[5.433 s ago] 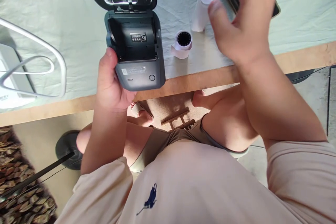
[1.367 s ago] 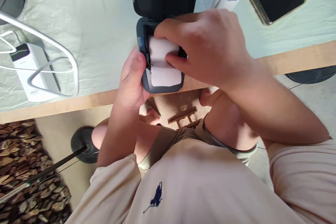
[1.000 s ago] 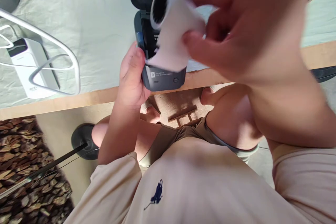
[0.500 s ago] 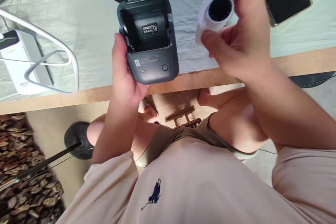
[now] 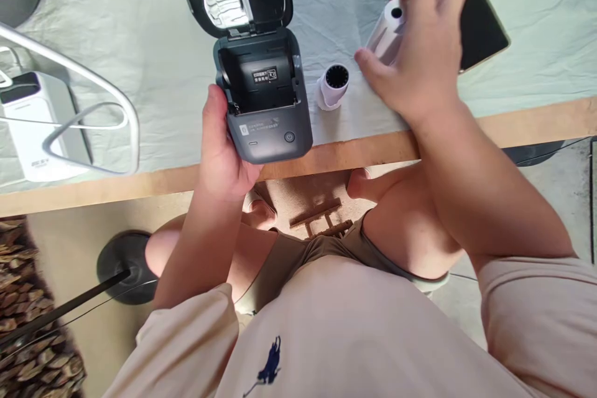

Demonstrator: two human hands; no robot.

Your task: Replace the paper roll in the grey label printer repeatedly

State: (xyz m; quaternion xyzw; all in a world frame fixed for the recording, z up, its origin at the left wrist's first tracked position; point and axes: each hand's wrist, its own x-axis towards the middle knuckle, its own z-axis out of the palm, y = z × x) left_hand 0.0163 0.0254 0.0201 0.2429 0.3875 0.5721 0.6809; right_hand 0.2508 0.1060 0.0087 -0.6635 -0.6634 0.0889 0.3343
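Observation:
My left hand (image 5: pixel 219 155) grips a dark grey label printer (image 5: pixel 268 109) at the table's front edge. Its lid is swung up and the paper bay is empty. A short white paper roll with a black core (image 5: pixel 333 84) lies on the cloth just right of the printer. My right hand (image 5: pixel 415 56) is spread over a longer white paper roll (image 5: pixel 387 34). The thumb is at the roll's near left side and the fingers reach past it toward a black phone (image 5: pixel 480 31). The fingers are not closed around the roll.
Pale green cloth (image 5: pixel 140 31) covers the table, with a bare wooden edge (image 5: pixel 93 189) toward me. A white power bank (image 5: pixel 35 130) and a looped white cable (image 5: pixel 116 106) lie at the left. My knees sit under the table edge.
My right hand pressed the short roll into the printer, lifted it back out, set it on the cloth, then moved right over the longer roll. My left hand kept hold of the printer.

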